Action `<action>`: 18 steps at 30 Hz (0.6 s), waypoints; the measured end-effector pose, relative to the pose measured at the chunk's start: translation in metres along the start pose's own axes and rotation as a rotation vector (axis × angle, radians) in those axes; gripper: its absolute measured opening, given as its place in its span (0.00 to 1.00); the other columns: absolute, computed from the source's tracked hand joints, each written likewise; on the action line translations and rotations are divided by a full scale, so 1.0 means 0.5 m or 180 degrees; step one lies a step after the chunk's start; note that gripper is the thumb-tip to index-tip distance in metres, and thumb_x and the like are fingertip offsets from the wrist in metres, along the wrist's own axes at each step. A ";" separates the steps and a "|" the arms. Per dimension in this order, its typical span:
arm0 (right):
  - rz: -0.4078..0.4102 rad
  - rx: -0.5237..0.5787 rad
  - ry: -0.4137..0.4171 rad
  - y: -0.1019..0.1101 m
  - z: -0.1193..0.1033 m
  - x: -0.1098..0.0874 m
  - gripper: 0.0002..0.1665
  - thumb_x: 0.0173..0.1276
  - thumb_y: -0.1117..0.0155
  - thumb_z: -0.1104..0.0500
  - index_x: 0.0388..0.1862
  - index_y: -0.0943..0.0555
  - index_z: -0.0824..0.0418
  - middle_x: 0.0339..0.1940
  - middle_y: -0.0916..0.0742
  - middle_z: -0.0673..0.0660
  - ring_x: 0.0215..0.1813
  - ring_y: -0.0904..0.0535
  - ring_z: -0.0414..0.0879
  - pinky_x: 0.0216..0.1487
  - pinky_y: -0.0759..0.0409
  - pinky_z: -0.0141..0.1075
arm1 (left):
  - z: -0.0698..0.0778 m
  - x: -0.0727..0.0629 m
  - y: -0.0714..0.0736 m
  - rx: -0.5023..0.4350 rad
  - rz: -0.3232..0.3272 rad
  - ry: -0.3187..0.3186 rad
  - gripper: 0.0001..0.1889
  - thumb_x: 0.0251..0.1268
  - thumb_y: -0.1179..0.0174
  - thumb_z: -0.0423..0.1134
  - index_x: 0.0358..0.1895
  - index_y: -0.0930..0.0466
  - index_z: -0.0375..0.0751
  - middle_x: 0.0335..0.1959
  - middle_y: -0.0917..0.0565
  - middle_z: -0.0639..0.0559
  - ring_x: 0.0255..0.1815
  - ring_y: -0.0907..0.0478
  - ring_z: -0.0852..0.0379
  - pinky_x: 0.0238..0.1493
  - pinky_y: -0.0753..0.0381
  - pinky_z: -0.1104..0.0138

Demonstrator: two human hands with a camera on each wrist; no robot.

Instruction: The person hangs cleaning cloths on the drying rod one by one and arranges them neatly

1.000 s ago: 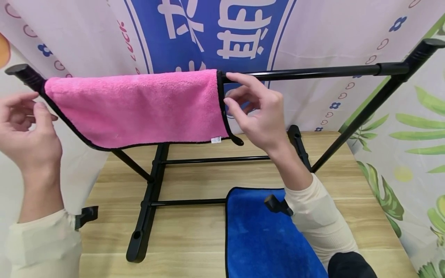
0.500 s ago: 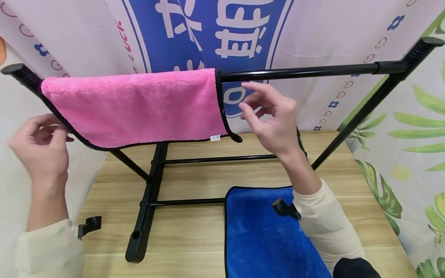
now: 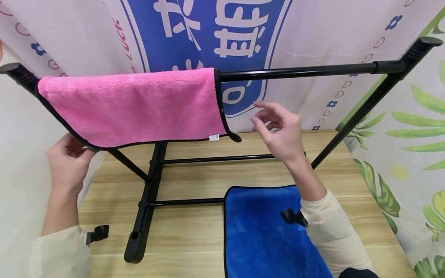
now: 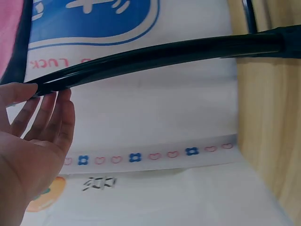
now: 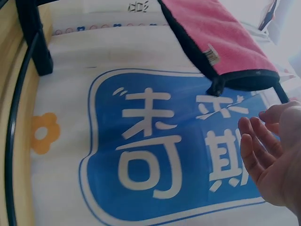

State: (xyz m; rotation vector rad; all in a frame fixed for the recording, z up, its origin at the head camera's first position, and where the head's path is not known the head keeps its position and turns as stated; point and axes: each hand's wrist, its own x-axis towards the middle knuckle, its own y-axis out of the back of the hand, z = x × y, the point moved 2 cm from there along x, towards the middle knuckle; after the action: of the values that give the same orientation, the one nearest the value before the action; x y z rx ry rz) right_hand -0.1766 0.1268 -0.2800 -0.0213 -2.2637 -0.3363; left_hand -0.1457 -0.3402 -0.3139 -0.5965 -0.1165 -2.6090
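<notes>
A pink towel [image 3: 132, 108] with black edging hangs over the left part of the top bar of a black metal rack [image 3: 313, 72]. At the towel's lower left corner my left hand [image 3: 69, 162] pinches the hem; its fingers reach behind the cloth. The left wrist view has these fingers [image 4: 63, 110] right at the rack's slanted post [image 4: 164, 55]. My right hand [image 3: 281, 131] hangs in the air to the right of the towel, holding nothing, its fingers loosely bent. In the right wrist view this hand [image 5: 277, 150] shows below the towel's looped corner [image 5: 217, 84].
A blue towel [image 3: 260, 231] with black edging lies on the wooden tabletop [image 3: 187, 239], partly under the right forearm. The rack's left foot [image 3: 142, 216] and lower crossbars stand there too. A printed cloth [image 3: 313, 31] backs the rack. Black mounts stick out from both sleeves.
The left hand has moved down and right along the pink towel's left edge to its lower corner. My right hand has left the towel's right edge, moving right and down.
</notes>
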 end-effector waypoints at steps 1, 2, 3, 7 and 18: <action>0.0001 0.0000 -0.0047 0.001 0.004 -0.005 0.15 0.65 0.32 0.75 0.51 0.16 0.74 0.31 0.10 0.65 0.28 0.14 0.41 0.28 0.18 0.26 | -0.008 -0.003 0.001 0.0069 -0.0013 0.0093 0.21 0.52 0.42 0.13 0.40 0.11 0.40 0.27 0.14 0.56 0.27 0.17 0.66 0.34 0.18 0.81; -0.0006 -0.0006 -0.0098 0.003 0.009 -0.010 0.15 0.65 0.32 0.75 0.51 0.16 0.74 0.31 0.10 0.65 0.27 0.13 0.43 0.28 0.18 0.26 | -0.017 -0.007 0.002 0.0187 -0.0040 0.0184 0.22 0.53 0.42 0.13 0.40 0.11 0.43 0.27 0.14 0.57 0.28 0.17 0.67 0.34 0.18 0.81; -0.0023 -0.0008 -0.0149 0.004 0.013 -0.015 0.15 0.65 0.32 0.75 0.51 0.16 0.74 0.31 0.10 0.65 0.27 0.13 0.44 0.29 0.18 0.26 | -0.025 -0.011 0.003 0.0353 -0.0093 0.0252 0.22 0.54 0.41 0.14 0.39 0.12 0.47 0.28 0.15 0.59 0.28 0.17 0.68 0.35 0.19 0.82; -0.0141 -0.0011 -0.0341 0.007 0.034 -0.035 0.15 0.66 0.32 0.75 0.51 0.16 0.73 0.32 0.10 0.64 0.28 0.13 0.43 0.29 0.18 0.26 | -0.057 -0.029 0.012 0.0828 -0.0438 0.0430 0.23 0.59 0.39 0.17 0.42 0.15 0.55 0.32 0.15 0.66 0.35 0.16 0.73 0.39 0.19 0.83; -0.0765 -0.0284 -0.0801 0.023 0.090 -0.079 0.16 0.67 0.29 0.71 0.53 0.14 0.68 0.33 0.10 0.59 0.31 0.13 0.49 0.29 0.18 0.26 | -0.110 -0.041 0.011 0.0784 -0.1094 0.0378 0.09 0.64 0.34 0.22 0.47 0.15 0.26 0.37 0.11 0.66 0.42 0.15 0.69 0.45 0.19 0.81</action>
State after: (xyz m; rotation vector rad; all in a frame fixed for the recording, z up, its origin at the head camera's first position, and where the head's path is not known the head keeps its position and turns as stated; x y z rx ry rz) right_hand -0.1825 0.1526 -0.3349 0.1724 -2.5037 -0.5907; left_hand -0.1484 -0.3465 -0.3722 -0.3581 -0.5366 -2.8879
